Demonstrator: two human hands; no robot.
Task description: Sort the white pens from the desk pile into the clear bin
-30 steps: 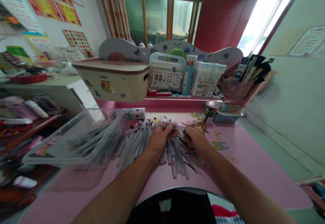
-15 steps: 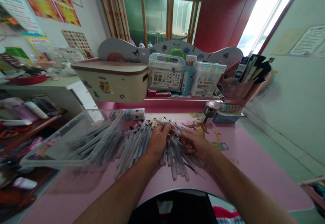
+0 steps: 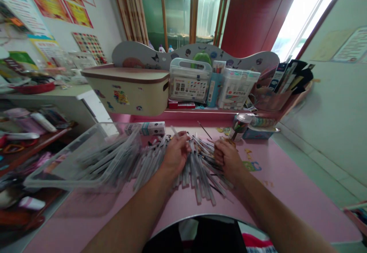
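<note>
My left hand [image 3: 176, 151] is closed on a whitish translucent tube [image 3: 174, 131], whose upper end sticks out past the fingers. Apart from it on the right, my right hand [image 3: 228, 155] is curled into a fist around a thin dark stick [image 3: 204, 130] pointing up and left. Beneath and between both hands, a loose pile of slim translucent pen-like tubes [image 3: 197, 184] fans out across the pink desk. More such tubes [image 3: 155, 161] lie left of my left hand. A clear plastic bin [image 3: 71, 185] on the left holds many grey-looking tubes.
Behind the hands are a white carton [image 3: 153, 128], a metal can [image 3: 240, 124] and a blue box [image 3: 259, 132]. The shelf above bears a lidded cream bin [image 3: 129, 96], clear marker cases [image 3: 190, 82] and a pen holder [image 3: 272, 100]. The pink desk [image 3: 298, 191] extends right.
My hands were close together over the pile; now they are apart, the right one further right. The dark stick now shows on the right and the tube stands up from my left hand.
</note>
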